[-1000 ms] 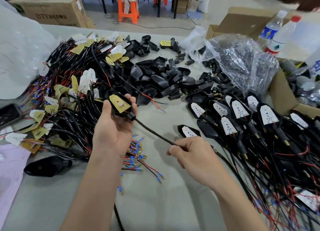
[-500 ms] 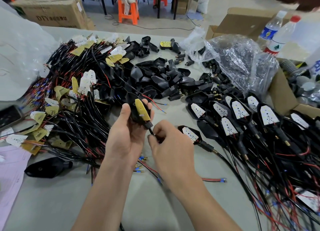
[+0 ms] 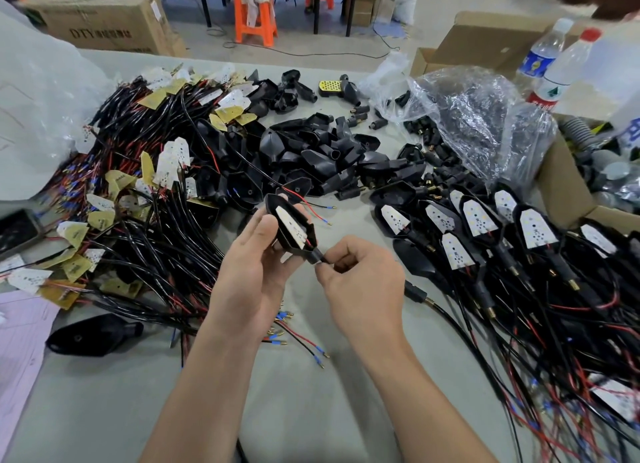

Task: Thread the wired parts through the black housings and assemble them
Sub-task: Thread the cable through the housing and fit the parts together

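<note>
Left hand (image 3: 252,272): cradles housing (image 3: 294,227), white board (image 3: 292,226) seated inside.
Right hand (image 3: 363,282): pinching the housing's stem (image 3: 316,255).

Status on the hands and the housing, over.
Left hand holds black housing, white board seated inside. Right hand pinches cable at its neck. Nothing blocking.

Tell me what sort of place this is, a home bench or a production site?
Probably a small assembly workshop: the table carries a heap of black housings, a tangle of wired boards and a row of assembled units, with a shipping carton beyond it.
</note>
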The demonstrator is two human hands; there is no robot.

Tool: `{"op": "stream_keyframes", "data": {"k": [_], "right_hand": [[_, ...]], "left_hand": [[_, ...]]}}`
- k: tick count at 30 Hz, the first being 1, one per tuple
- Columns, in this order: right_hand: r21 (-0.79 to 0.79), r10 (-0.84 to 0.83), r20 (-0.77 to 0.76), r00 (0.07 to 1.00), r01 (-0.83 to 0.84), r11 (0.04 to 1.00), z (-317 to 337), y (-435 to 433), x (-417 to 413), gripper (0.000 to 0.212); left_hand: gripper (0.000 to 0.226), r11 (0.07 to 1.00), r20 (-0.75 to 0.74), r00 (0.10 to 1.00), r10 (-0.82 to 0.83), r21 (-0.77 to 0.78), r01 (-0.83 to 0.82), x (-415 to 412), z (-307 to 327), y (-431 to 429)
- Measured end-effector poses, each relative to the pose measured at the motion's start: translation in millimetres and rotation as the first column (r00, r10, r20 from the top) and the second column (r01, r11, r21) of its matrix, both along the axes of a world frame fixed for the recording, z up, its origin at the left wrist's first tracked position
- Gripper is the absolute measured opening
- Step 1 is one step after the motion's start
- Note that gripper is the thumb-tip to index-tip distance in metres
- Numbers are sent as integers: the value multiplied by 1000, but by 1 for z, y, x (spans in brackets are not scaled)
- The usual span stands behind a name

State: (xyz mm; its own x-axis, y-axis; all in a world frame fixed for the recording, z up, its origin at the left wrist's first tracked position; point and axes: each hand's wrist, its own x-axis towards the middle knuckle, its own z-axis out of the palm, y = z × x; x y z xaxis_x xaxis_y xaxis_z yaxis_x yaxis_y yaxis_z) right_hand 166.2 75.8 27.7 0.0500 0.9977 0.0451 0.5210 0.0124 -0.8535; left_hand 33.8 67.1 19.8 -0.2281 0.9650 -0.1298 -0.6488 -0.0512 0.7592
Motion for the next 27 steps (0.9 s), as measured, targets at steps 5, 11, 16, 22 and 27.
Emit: {"op": "stream_keyframes", "data": {"k": [5,11,16,22,27], "right_hand": [[156,11,207,978,-44,987,14,9,4,16],[448,-42,437,898,-177,876,37,27,2,21],[566,-123,399,909,-139,812,47,46,1,16],[126,-98,-153,983,118,985,39,64,10,37],[-116,-163,-725,669,114,987,30,86,17,33]], "left_hand": [[29,999,-21,999,-45,11,45,-18,-3,-7],[25,996,-351,936,-13,-88,-20,-28,8,-11],[37,992,-501,865,18,-100,-79,-23,11,-13],[39,978,-518,853,58,-141,-153,-5,0,-18],[27,957,-633,741,-222,-287,42,19,-17,-30]]}}
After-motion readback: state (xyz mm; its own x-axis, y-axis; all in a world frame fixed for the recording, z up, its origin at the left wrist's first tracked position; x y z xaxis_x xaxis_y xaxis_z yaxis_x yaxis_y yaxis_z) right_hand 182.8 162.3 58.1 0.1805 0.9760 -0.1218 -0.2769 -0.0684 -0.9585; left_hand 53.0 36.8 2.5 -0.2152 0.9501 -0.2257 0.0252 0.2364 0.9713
